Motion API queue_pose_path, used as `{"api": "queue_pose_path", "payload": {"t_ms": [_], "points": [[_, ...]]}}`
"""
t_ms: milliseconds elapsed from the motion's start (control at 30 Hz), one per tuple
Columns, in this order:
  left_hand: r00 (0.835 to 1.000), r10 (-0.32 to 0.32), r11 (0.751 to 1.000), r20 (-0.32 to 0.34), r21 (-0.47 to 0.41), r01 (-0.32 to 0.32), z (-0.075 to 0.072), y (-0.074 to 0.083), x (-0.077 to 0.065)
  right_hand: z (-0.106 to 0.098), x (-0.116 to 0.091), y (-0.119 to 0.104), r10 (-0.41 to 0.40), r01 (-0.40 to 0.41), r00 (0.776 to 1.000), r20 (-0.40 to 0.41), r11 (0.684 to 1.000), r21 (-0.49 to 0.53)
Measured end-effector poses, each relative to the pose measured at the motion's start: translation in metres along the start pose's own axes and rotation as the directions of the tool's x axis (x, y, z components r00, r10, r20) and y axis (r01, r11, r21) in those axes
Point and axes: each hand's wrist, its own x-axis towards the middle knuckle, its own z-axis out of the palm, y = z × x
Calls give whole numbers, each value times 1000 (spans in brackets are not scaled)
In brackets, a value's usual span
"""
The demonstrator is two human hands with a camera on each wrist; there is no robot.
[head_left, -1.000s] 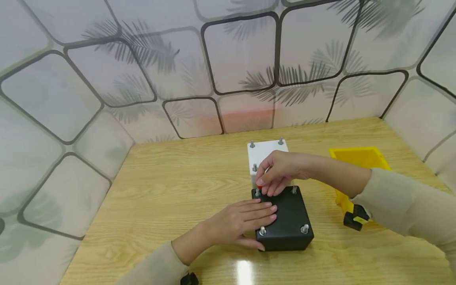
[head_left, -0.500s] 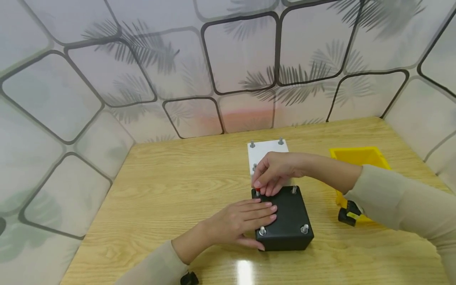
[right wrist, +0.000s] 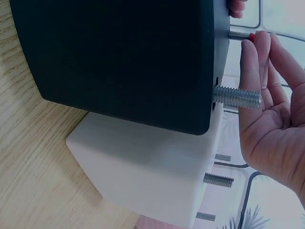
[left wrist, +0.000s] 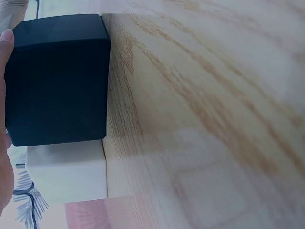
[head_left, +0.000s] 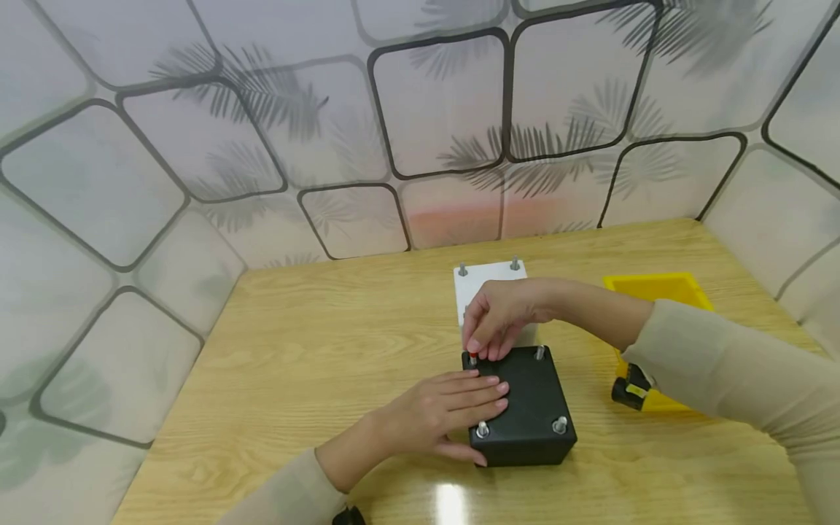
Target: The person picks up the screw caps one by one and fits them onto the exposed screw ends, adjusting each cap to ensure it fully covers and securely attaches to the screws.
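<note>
My left hand (head_left: 436,410) rests on the left side of a black box (head_left: 534,401), fingers lying straight across its top and thumb along the near side. Threaded metal studs stand up from the box's corners. At the far left corner, my right hand (head_left: 504,315) pinches a small red cap (right wrist: 252,36) between thumb and fingertips. The cap sits at the tip of that stud (right wrist: 238,35), as the right wrist view shows. Another stud (right wrist: 237,97) on the box is bare. The left wrist view shows the box's dark side (left wrist: 57,90).
Right behind the black box stands a white block (head_left: 484,275) with similar studs, partly hidden by my right hand. A yellow bin (head_left: 663,286) is at the right, partly covered by my right sleeve. Patterned wall panels (head_left: 341,146) enclose the wooden table (head_left: 315,343).
My right hand, with the red cap, has shifted slightly left and down onto the far left stud. The left hand stays in place on the box.
</note>
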Motion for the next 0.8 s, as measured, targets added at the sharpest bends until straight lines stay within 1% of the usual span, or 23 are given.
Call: {"api": "queue_pose_path", "payload": {"t_ms": [100, 367, 533, 800], "points": [[1000, 0, 1000, 4, 0, 0, 0, 1, 0, 1, -1, 0, 1, -1, 1000, -1, 1000, 3], [1000, -8, 1000, 11, 1, 8, -2, 0, 0, -1, -1, -1, -17, 17, 999, 37, 1000, 3], [1000, -17, 1000, 8, -9, 17, -1, -2, 2, -4, 1, -1, -8, 8, 999, 37, 1000, -4], [1000, -23, 1000, 2, -8, 23, 0, -5, 5, -10, 2, 0, 5, -6, 999, 48, 1000, 12]]}}
